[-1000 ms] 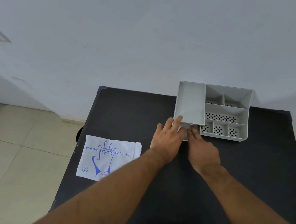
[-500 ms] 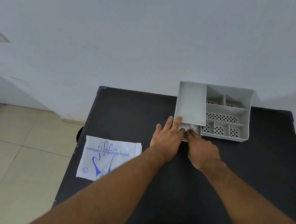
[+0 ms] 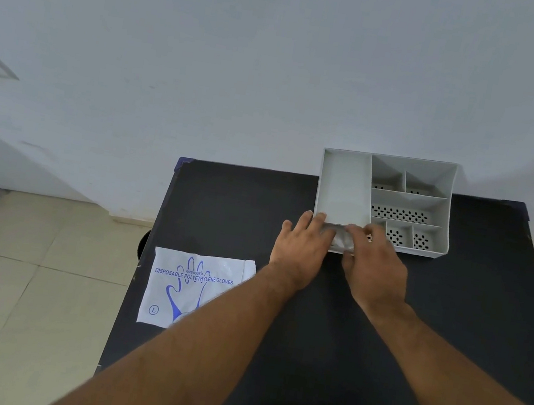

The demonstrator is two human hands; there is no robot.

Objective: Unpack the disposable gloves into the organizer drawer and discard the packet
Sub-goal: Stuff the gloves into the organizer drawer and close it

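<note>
Both hands, left (image 3: 300, 245) and right (image 3: 375, 263), lie flat with fingers pressing the clear gloves (image 3: 339, 239) into the drawer (image 3: 335, 249) at the organizer's (image 3: 445, 208) front. The packet (image 3: 190, 289) lies well left on the table (image 3: 241, 205).

drawer (image 3: 339, 244): mostly hidden beneath the organizer (image 3: 411, 203) top and both hands
gloves (image 3: 343, 238): only a pale crumple shows between the hands
packet (image 3: 190, 289): near corner covered by the left forearm
table (image 3: 230, 204): near edge cut off
</note>
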